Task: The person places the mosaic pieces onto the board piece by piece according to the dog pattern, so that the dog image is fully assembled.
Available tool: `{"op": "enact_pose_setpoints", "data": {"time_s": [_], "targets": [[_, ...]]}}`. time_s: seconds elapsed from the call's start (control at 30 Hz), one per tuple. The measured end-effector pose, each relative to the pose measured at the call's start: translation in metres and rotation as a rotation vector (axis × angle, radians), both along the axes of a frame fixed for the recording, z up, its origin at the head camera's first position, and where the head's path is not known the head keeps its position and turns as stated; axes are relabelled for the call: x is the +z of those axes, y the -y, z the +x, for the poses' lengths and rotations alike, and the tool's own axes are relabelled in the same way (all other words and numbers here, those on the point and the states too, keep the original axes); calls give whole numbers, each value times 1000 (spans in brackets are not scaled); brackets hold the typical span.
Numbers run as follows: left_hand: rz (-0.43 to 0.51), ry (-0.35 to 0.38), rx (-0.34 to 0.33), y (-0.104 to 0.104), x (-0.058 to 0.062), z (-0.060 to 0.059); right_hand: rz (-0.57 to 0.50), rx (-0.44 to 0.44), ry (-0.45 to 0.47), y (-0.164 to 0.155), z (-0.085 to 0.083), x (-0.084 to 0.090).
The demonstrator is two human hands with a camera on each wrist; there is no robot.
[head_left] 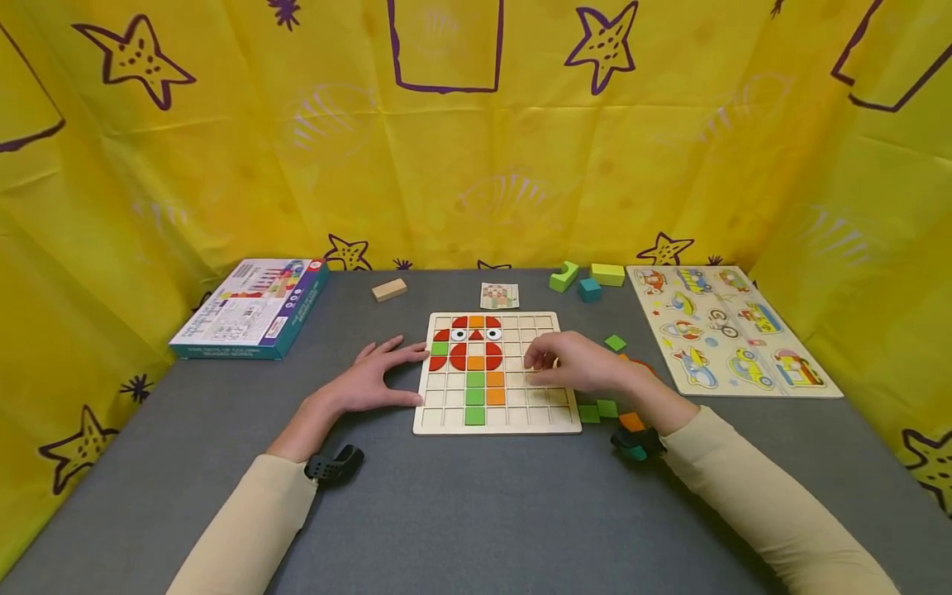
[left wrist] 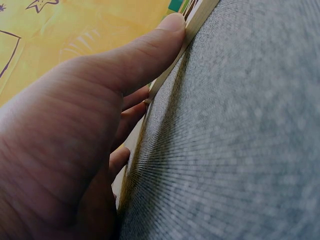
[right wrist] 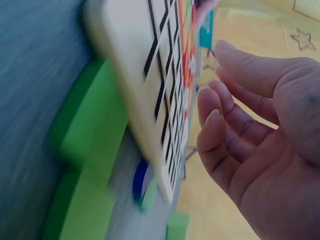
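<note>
We see a person at a grey felt-covered table (head_left: 476, 512), both hands at a pale wooden grid puzzle board (head_left: 497, 417) partly filled with red, orange and green tiles. The left hand (head_left: 375, 380) lies flat, fingers spread and relaxed, thumb tip pressed against the board's near left edge, seemingly to keep the board from sliding. The right hand (head_left: 576, 362) hovers over the board's right-hand squares with loosely curled fingers; whether its grip pinches a tile we cannot tell, since the wrist view shows the fingers (right wrist: 220, 130) bent but nothing clearly between them. Just right of that hand lie loose green square tiles (head_left: 598, 410) and an orange tile (head_left: 631, 421), within easy reach. Beyond the right hand sits a small pattern card (head_left: 499, 295); farther right, a wooden vehicle peg puzzle (head_left: 732, 330) and green and teal foam blocks (head_left: 587, 279). Well beyond the left hand rest a plain wooden block (head_left: 390, 289) and a blue printed toy box (head_left: 253, 307). Nothing blocks the board's open squares.
</note>
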State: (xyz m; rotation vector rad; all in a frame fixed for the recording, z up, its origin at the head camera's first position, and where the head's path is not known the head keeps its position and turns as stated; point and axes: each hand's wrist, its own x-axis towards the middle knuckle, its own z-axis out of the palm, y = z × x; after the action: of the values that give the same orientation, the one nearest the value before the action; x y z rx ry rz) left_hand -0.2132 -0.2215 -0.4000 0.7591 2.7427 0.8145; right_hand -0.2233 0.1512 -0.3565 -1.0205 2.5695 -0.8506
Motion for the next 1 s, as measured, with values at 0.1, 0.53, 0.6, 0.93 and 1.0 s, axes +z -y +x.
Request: {"op": "enact_pose_setpoints", "data": {"time_s": [0.1, 0.53, 0.6, 0.93, 1.0], "targets": [[-4, 6, 8, 0, 1, 0, -2, -21, 10, -17, 4, 1], [-16, -3, 14, 2, 1, 0, 13, -64, 54, -89, 29, -7], [-14, -6, 9, 1, 0, 0, 20, -64, 79, -96, 34, -9], [-7, -1, 0, 1, -1, 0, 58, -77, 85, -117, 52, -15], [-3, 3, -4, 1, 0, 0, 65, -82, 82, -118, 55, -16]]}}
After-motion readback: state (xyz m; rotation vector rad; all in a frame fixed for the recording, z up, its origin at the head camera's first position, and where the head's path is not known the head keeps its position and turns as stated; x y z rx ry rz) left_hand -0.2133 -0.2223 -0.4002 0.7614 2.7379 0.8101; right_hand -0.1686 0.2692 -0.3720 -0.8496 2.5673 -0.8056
